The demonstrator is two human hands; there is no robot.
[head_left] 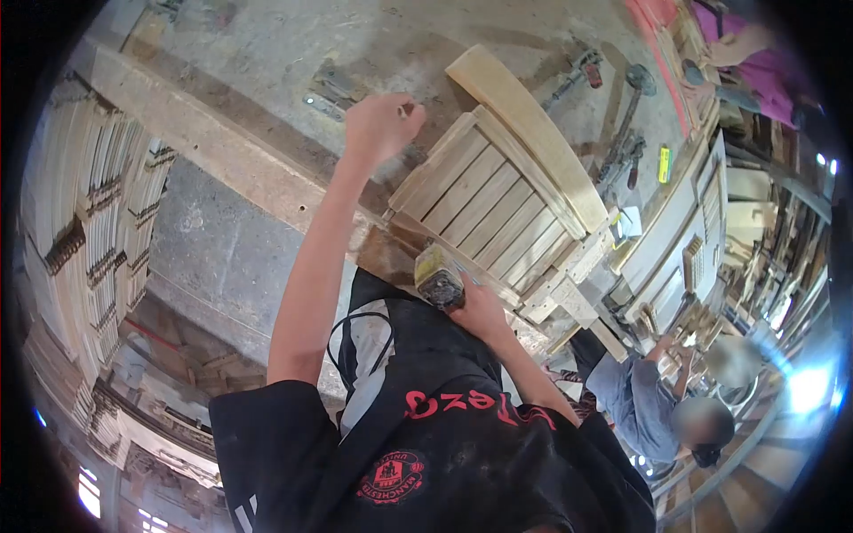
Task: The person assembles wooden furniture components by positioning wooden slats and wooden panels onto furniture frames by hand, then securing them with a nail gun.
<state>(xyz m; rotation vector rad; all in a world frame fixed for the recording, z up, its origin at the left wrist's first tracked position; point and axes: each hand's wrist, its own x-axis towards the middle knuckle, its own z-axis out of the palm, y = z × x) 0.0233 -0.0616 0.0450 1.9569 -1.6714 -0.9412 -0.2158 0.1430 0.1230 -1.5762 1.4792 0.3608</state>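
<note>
My left hand [382, 129] is raised over the workbench, left of a slatted wooden panel [498, 200]. Its fingers are curled closed, and whatever they hold is too small or hidden to name. In my right hand [480, 311] is a yellow-and-black power tool [440, 277], held close to my body at the panel's near edge. The tool's front end is partly hidden. The panel has several pale slats inside a frame and lies flat on the bench. Along its far side rests a wide curved wooden board [524, 133].
Clamps [622, 160] and a yellow object [665, 164] lie beyond the board. A long timber beam [204, 133] runs along the bench at left. Stacked wooden pieces [107, 178] stand far left. At right, a person in grey [635, 400] works; another person's purple clothing [755, 71] shows top right.
</note>
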